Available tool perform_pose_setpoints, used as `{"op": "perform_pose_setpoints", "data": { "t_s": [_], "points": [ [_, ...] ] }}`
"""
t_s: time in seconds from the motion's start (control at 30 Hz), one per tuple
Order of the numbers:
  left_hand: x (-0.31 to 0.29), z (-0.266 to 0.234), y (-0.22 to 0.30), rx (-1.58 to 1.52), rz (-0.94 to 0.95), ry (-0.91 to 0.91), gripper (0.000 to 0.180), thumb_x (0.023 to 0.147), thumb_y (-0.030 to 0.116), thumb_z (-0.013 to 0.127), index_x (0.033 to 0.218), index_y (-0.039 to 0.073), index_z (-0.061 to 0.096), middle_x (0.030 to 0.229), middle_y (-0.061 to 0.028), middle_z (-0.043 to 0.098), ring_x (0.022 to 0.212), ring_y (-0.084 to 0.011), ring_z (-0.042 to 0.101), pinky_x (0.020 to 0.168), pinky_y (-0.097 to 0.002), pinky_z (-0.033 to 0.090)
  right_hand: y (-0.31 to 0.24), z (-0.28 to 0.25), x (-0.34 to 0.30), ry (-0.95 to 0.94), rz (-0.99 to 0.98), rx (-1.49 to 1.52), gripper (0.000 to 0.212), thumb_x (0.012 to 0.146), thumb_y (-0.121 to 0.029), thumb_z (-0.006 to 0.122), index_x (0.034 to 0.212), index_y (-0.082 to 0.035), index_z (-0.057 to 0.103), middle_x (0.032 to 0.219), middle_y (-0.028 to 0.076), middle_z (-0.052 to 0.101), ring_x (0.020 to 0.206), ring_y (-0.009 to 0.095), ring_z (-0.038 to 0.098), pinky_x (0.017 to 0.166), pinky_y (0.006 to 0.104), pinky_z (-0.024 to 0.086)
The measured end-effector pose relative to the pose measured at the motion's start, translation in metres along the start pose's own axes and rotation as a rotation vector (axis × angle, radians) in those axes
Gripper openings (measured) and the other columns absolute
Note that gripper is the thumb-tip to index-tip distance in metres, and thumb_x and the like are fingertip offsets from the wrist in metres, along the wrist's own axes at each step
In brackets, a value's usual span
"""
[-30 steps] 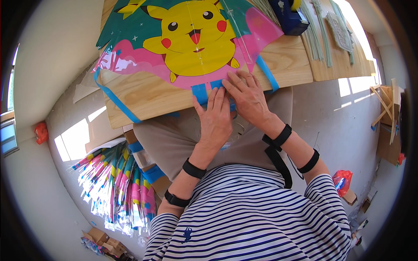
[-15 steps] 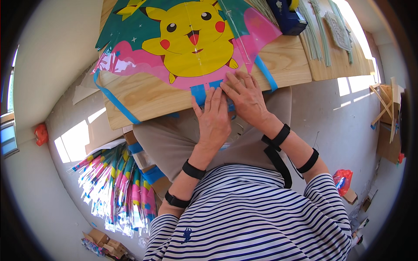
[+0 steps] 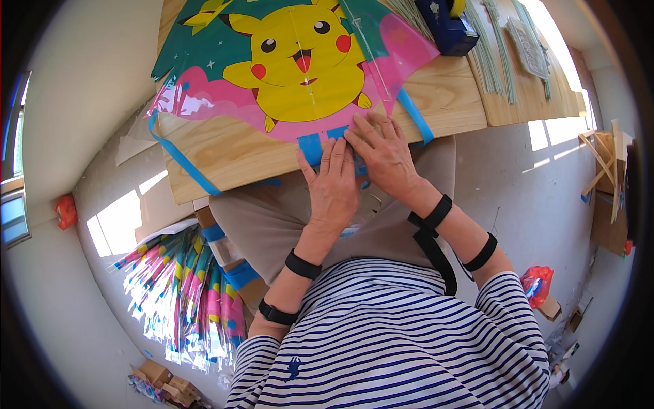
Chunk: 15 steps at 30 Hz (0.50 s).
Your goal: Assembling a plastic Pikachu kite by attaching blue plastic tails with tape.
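A kite (image 3: 300, 88) of thin printed plastic, pink and green with a yellow cartoon animal, lies flat on the wooden table (image 3: 225, 153). Blue ribbon-like strips (image 3: 310, 147) sit at its lower edge, by the table's near edge. My left hand (image 3: 334, 187) rests its outstretched fingers on the blue strip, thumb apart. Close beside it, my right hand (image 3: 388, 157) lays spread fingers on the same lower edge. Both hands are open, palms down. What lies beneath the fingers is hidden.
A dark blue tape dispenser (image 3: 446, 27) and bundles of thin pale rods (image 3: 484, 61) are at the far right. A blue strap (image 3: 180, 160) hangs over the table's left side. Many bagged folded kites (image 3: 180, 293) are piled at lower left. Cardboard boxes (image 3: 167, 382) stand below.
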<state>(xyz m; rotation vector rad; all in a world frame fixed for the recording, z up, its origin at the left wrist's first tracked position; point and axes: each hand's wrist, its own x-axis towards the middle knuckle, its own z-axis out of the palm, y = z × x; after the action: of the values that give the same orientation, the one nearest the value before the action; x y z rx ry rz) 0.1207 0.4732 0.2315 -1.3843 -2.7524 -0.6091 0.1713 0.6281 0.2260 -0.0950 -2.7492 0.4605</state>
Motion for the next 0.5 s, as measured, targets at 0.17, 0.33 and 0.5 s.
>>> {"op": "perform_pose_setpoints", "data": {
  "t_s": [0.17,0.33,0.5],
  "points": [
    [-0.0001,-0.0004,-0.0011,0.014,0.009,-0.009,0.068,0.078,0.02,0.078,0.137,-0.003,0.054,0.142,-0.012,0.052,0.137,-0.0279,0.047,0.115,-0.069,0.014,0.0003,0.0005,-0.0006,0.002,0.003,0.005,0.042,0.081,-0.015,0.066,0.121,-0.006,0.069,0.137,0.017,0.057,0.131,0.039,0.048,0.112,0.0544,0.034],
    [-0.0004,-0.0005,-0.0009,0.005,0.009,-0.013,0.069,0.077,0.019,0.078,0.137,-0.004,0.054,0.143,-0.0123,0.052,0.137,-0.0283,0.047,0.114,-0.0696,0.014,0.0012,0.0014,-0.0009,0.006,0.001,0.004,0.041,0.081,-0.015,0.066,0.122,-0.006,0.068,0.138,0.017,0.057,0.131,0.039,0.047,0.112,0.0546,0.035],
    [-0.0005,0.0004,-0.0011,0.012,0.015,-0.012,0.069,0.076,0.019,0.079,0.137,-0.004,0.054,0.142,-0.0126,0.052,0.137,-0.0285,0.047,0.114,-0.0698,0.014,0.0015,0.0032,-0.0021,0.009,0.007,0.008,0.042,0.082,-0.014,0.065,0.122,-0.007,0.068,0.138,0.017,0.057,0.131,0.039,0.047,0.112,0.0548,0.035]
  ]
}}
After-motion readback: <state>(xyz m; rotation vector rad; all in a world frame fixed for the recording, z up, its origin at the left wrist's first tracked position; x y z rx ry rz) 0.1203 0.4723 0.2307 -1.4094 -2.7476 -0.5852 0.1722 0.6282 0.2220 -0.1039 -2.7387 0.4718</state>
